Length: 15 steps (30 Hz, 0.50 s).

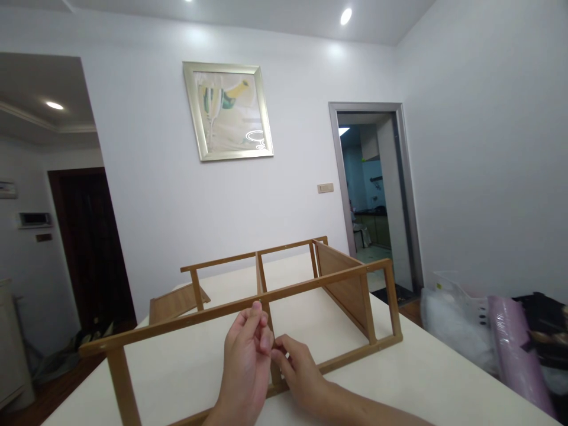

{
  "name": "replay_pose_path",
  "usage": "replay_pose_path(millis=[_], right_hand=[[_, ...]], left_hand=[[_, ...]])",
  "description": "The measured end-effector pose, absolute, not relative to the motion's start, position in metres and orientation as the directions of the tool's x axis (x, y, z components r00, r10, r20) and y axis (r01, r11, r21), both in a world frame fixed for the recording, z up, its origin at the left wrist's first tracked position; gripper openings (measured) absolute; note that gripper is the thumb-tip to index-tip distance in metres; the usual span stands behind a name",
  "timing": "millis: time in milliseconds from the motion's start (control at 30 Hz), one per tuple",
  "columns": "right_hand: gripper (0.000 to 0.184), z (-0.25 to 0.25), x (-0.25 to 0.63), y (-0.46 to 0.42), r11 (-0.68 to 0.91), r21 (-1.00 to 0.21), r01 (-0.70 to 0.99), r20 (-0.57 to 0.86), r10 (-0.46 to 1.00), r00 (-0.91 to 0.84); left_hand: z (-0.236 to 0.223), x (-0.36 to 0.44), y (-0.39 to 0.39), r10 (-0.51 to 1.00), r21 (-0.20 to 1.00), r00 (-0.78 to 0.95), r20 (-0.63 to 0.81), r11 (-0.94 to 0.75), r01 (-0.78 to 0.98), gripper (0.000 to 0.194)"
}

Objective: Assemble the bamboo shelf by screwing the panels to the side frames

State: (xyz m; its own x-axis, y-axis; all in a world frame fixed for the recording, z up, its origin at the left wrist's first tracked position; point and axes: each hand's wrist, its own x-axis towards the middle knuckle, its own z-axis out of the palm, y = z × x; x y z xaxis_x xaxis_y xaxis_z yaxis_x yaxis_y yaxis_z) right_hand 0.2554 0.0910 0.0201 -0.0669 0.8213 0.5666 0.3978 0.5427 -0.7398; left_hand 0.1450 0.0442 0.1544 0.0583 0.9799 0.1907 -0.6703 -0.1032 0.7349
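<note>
A brown wooden shelf frame (pixel 206 315) lies on its side on the white table (pixel 337 390). At its middle, my left hand (pixel 248 355) is closed, thumb and fingertips pinched together against the upper rail. Whatever small thing may be in that pinch is too small to make out. Just to the right, my right hand (pixel 304 373) has its thumb and index finger closed on the middle crossbar (pixel 276 374). A wooden panel (pixel 341 284) stands fitted across the frame's right part. The lower rail is partly hidden behind my hands.
A loose wooden panel (pixel 175 303) lies at the table's far left. Pink wrap (pixel 517 349), clear plastic (pixel 457 331) and dark items are heaped on the right. Behind the table stand a white wall with a framed picture (pixel 233 112) and a doorway (pixel 373 236).
</note>
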Motion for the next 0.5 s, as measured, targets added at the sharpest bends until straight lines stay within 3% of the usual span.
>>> replay_pose_path(millis=[233,500], right_hand=[[0.032,0.017,0.256,0.093,0.541,-0.745,0.390,0.559,0.826,-0.079],[0.030,0.015,0.256,0.095,0.546,-0.747,0.378,0.562,0.823,-0.078]], left_hand=[[0.146,0.151,0.051,0.937,0.861,-0.122,0.326,-0.348,-0.372,0.042],[0.133,0.147,0.062,0.795,0.820,-0.245,0.555,-0.573,0.000,0.036]])
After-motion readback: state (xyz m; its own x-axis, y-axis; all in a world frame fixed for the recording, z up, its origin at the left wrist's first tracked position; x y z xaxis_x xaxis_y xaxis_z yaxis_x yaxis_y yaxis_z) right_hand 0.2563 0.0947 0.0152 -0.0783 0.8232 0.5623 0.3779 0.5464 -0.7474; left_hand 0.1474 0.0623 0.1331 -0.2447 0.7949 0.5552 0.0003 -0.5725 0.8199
